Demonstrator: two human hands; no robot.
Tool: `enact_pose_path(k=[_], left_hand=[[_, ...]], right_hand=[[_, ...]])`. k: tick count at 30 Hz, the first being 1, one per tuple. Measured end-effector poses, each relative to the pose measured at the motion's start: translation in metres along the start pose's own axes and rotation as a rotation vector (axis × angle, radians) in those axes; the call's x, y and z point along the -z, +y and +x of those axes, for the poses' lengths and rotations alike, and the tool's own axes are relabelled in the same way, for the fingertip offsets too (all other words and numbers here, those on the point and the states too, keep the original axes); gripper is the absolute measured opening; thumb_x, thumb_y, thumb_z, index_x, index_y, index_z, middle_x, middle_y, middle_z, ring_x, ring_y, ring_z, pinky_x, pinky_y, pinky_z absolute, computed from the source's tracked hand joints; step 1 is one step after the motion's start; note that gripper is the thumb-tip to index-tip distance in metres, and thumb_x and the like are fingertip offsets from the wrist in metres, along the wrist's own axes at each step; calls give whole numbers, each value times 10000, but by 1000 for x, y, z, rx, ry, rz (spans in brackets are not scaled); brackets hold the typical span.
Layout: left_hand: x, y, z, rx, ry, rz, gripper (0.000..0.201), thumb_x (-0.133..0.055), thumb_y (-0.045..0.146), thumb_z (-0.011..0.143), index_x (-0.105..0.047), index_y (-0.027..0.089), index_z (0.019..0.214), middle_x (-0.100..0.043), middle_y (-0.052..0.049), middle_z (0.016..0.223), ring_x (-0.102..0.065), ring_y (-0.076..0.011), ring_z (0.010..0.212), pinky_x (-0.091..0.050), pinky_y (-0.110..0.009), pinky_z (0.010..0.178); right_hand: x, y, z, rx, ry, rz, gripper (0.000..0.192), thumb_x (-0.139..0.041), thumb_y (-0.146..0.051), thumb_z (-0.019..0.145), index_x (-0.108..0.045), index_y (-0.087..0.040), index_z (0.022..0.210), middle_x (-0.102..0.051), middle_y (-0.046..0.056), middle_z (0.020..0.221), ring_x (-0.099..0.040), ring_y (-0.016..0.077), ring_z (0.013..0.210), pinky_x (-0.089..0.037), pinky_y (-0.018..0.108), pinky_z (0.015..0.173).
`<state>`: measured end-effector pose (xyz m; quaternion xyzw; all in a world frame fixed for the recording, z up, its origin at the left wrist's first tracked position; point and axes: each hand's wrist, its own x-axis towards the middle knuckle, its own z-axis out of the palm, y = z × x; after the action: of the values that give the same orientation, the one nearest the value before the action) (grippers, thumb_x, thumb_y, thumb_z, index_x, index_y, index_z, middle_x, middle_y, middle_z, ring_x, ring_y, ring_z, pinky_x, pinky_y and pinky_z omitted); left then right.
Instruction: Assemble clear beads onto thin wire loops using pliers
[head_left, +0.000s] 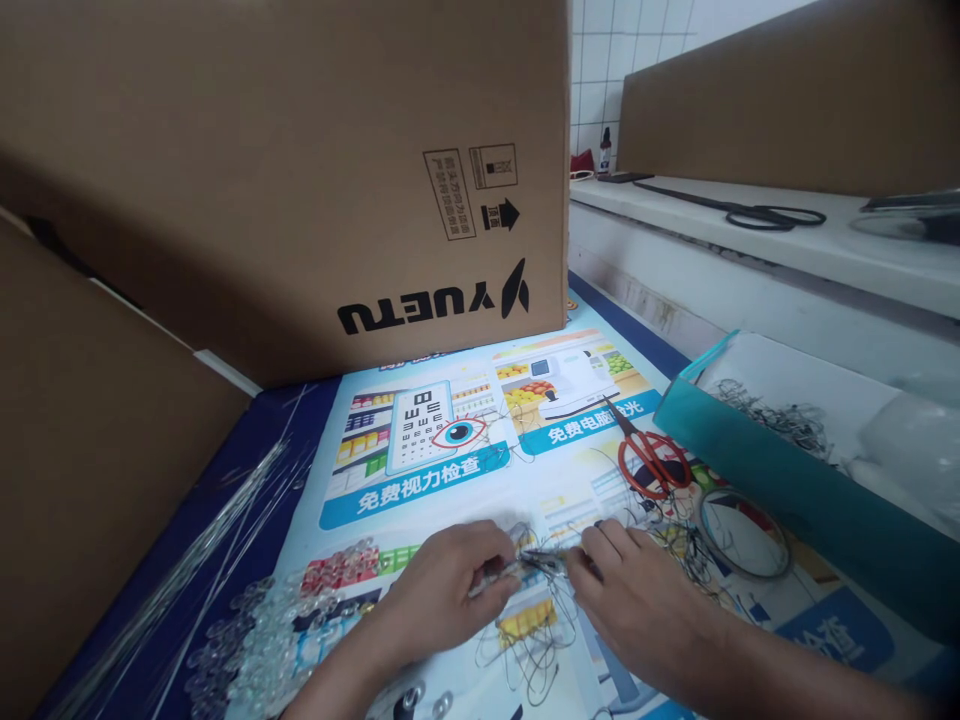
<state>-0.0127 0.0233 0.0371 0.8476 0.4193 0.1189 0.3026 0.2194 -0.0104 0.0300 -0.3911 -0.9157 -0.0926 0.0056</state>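
My left hand [465,580] is closed in a pinch at the middle of the printed sheet [450,500]. Whatever its fingertips hold is too small to make out, though thin wire shows near them. My right hand [634,590] is wrapped around a small metal tool whose jaws look like pliers [544,562]; the jaws point left and reach close to the left fingertips. Loops of thin dark wire [532,650] lie under and between both hands. To the left of my left hand spreads a pile of clear, glassy pieces [274,640].
Red-handled scissors [654,462] and a clear ring-shaped roll [744,532] lie beyond my right hand. A teal box [787,490] holds tangled wire. Large cartons [300,200] stand at the back and left. Long thin strands [217,530] lie left; black scissors [772,215] rest on the ledge.
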Motion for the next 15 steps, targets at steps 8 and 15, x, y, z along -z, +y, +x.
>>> enact_pose_path(k=[8, 15], left_hand=[[-9, 3, 4, 23, 13, -5, 297, -366, 276, 937, -529, 175, 711, -538, -9, 708, -487, -144, 685, -340, -239, 619], [-10, -4, 5, 78, 27, -132, 327, -373, 332, 940, -482, 170, 678, -509, 10, 683, -466, -126, 646, -325, -231, 589]], right_hand=[[3, 0, 0, -15, -37, 45, 242, -534, -198, 789, -514, -151, 1026, -516, 87, 877, -445, 239, 794, -298, 349, 613], [-2, 2, 0, -35, -33, 88, 198, -515, -232, 837, -512, -157, 1020, -515, 81, 890, -453, 242, 816, -309, 350, 634]])
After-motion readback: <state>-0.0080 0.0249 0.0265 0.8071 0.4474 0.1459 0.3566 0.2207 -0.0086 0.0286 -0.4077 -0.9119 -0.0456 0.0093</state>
